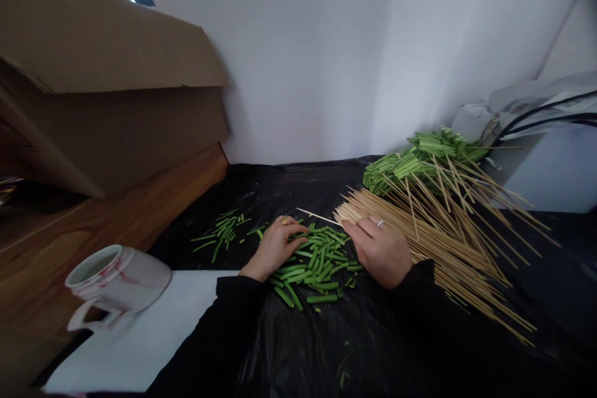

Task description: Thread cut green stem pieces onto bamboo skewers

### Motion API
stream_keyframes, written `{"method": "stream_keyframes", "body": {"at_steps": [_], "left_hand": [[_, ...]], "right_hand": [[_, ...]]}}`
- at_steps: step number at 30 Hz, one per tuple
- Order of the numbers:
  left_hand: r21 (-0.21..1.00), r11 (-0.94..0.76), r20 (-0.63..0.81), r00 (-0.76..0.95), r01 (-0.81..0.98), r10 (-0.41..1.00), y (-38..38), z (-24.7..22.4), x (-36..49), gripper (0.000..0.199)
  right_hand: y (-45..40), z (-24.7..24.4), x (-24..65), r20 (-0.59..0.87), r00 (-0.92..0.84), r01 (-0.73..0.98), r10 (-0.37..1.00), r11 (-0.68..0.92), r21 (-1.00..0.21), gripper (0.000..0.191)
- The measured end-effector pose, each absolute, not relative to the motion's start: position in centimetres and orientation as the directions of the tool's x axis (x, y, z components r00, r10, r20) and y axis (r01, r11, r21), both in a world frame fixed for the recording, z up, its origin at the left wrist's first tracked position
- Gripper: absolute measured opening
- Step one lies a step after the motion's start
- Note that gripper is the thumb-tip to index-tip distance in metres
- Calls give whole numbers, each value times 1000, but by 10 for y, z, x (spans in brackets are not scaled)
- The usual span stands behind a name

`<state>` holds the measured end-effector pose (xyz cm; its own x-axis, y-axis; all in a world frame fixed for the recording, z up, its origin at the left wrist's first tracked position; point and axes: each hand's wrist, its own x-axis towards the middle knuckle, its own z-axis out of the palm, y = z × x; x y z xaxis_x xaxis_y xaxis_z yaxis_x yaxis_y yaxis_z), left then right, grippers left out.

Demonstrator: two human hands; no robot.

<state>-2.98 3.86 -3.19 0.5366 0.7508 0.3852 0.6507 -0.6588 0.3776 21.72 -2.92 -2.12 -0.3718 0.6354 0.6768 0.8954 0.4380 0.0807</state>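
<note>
My right hand [380, 250], wearing a ring, pinches a thin wooden skewer [318, 216] whose pointed end reaches left above a pile. That pile is of short green stalk pieces [321, 261], like cut beans or garlic stems, lying on black plastic sheeting [298, 354]. At the pile's left side is my left hand [280, 245], its thumb and fingers drawn together at the tips; anything between them is too small to make out. Beside my right hand lies a large heap of bare skewers [433, 236]. Behind it are stacked skewers loaded with green pieces [410, 161].
A smaller scatter of green pieces [226, 231] lies to the left. A stained white mug [135, 280] stands on a white sheet [181, 311] at the near left. A cardboard box [121, 130] rises at the far left; a white wall [303, 62] closes the back.
</note>
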Motion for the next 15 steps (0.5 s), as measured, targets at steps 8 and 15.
{"method": "stream_keyframes", "body": {"at_steps": [8,15], "left_hand": [[313,-564,353,458,764,816,44,-35,-39,10],[375,-565,303,479,735,824,44,-33,-41,5]], "right_hand": [[-29,-18,216,693,-402,875,598,473,99,28],[-29,-22,213,711,-388,872,586,483,77,29]]}}
